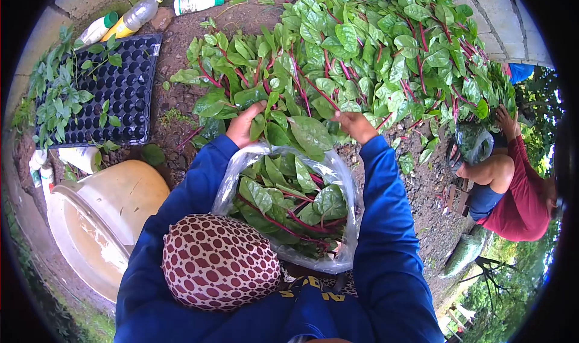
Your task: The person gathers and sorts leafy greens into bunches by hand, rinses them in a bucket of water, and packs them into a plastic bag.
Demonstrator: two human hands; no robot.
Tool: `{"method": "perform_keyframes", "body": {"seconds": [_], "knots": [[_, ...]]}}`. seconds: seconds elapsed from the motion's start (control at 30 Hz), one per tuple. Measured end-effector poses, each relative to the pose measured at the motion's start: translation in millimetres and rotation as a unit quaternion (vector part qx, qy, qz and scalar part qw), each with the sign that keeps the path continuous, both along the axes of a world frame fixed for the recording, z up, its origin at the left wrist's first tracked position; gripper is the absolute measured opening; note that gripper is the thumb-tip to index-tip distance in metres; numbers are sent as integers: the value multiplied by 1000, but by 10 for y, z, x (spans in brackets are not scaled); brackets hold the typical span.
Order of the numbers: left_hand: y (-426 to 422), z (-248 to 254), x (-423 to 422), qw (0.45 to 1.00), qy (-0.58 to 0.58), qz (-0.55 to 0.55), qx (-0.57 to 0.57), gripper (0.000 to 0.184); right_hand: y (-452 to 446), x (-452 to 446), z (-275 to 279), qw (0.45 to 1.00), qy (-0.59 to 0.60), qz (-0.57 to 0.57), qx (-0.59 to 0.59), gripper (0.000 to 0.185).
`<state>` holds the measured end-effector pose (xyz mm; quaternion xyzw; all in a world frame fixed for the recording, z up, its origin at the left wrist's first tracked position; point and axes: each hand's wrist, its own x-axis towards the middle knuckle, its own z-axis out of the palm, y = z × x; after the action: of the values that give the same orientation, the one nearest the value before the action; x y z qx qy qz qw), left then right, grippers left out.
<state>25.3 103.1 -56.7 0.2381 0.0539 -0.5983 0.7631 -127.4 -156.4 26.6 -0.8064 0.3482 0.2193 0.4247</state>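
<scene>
My left hand (244, 126) is closed around leafy stems at the near edge of the leaf pile, just above the bag's left rim. To the right, my right hand (357, 126) pinches the end of a red-purple stem (319, 93) that slants up and left. Between both hands hang broad green leaves (310, 135). Directly below them, a clear plastic bag (356, 210) stands open, holding cut leaves with red stems (289, 204). Beyond my hands spreads a large pile of green leaves on red stems (374, 47).
A black seedling tray (129, 90) with plants lies at left, bottles (142, 14) behind it. A cream bucket (126, 198) is tipped over at lower left. At right, a crouching person in a red top (522, 192) reaches to the pile beside another bag (473, 141). A patterned knee-like form (220, 261) is near me.
</scene>
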Motion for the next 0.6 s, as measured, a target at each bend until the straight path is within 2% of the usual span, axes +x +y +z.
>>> {"method": "perform_keyframes", "body": {"seconds": [0.07,0.13,0.17,0.2,0.23,0.33,0.4,0.5,0.57,0.6], "knots": [[-4,67,-7,1000,19,8,-1,39,24,-19,22,985,-54,-13,-162,25],[-13,165,-15,998,65,19,-3,32,92,11,151,941,-106,-31,-319,21],[-14,127,-20,999,46,12,-2,34,89,109,229,928,-149,-58,-336,17],[-5,47,-18,1000,26,6,0,37,87,226,282,868,-230,-13,-441,14],[6,3,-15,1000,6,0,3,40,170,413,448,835,-279,-7,-473,12],[24,41,-14,1000,23,-4,4,39,303,864,853,849,-289,-130,-422,15],[50,28,-20,1000,22,0,10,38,148,1063,872,777,-433,-134,-436,17],[30,90,-25,1000,21,4,6,37,272,1171,786,839,-382,-77,-381,19],[26,186,-25,998,55,20,23,34,341,1243,355,882,-324,-2,-343,22],[26,187,-36,996,73,27,33,32,379,1289,-141,928,-210,49,-303,23]]}}
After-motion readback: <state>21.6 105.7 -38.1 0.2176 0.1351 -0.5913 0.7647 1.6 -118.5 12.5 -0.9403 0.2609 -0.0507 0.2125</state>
